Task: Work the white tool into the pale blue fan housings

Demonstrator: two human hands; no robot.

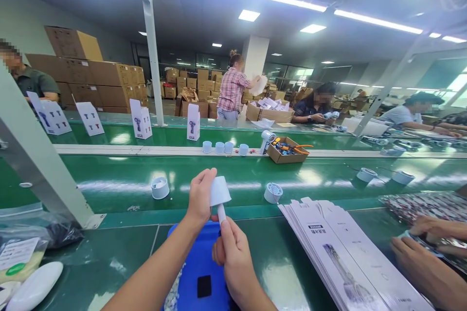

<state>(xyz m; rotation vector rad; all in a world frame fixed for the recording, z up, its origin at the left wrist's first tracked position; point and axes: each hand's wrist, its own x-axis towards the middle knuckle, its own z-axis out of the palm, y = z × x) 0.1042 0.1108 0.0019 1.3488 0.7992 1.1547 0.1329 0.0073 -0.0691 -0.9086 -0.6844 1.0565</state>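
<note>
Left hand (200, 199) clasping a pale blue cup-shaped housing (220, 191) by its side, right hand (233, 255) pinching the white stem (221, 214) below it, both raised over a blue tray (197, 272), green conveyor belt (226, 175) beyond

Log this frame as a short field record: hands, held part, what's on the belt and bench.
left hand: grips the white cup-shaped part by its side
right hand: pinches the white stem under that part
below hands: blue tray
belt: round white parts
bench right: stack of flat printed cartons; a co-worker's hands
far side: cardboard box with tools, upright white product boxes
</note>
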